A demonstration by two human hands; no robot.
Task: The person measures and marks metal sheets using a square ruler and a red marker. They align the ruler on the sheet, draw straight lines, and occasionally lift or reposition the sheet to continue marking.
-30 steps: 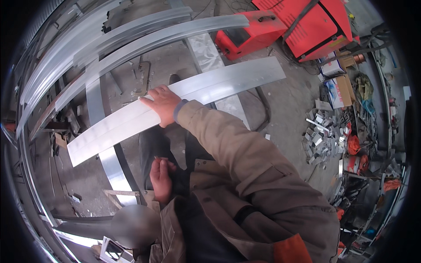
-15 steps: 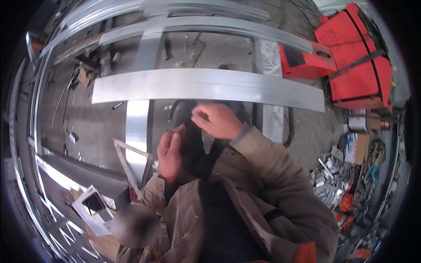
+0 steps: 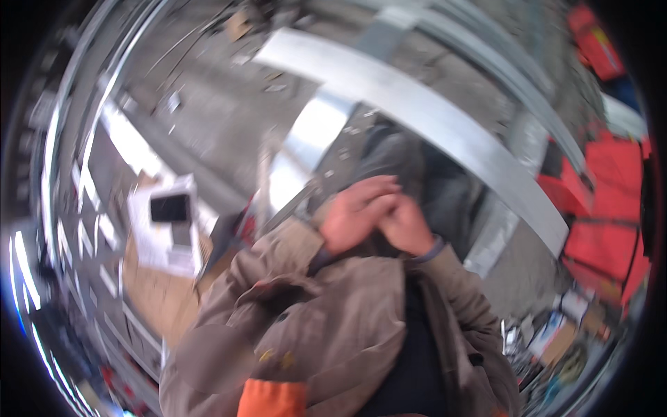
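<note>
My left hand (image 3: 351,214) and my right hand (image 3: 406,226) meet in front of my jacket, above my dark trouser legs. Their fingers press against each other and are closed; anything between them is hidden, and blur softens the detail. Beyond the hands a flat, pale metal bar (image 3: 410,97) slants from upper left to lower right, apart from both. It crosses over a wide shiny metal rail (image 3: 316,128) and a second metal rail (image 3: 497,233). A pale angled frame piece (image 3: 264,177) lies by the shiny rail, nearest my left sleeve.
At left a phone (image 3: 171,208) rests on white papers (image 3: 156,243) above brown cardboard (image 3: 156,292). Red machine casings (image 3: 604,229) stand at right. Below them are a box (image 3: 554,338) and scrap pieces. Long metal profiles (image 3: 497,52) run across the back.
My view has swung left and tilted, so the metal bar now slants. My hands, apart before, have come together. The phone and papers have come further into view.
</note>
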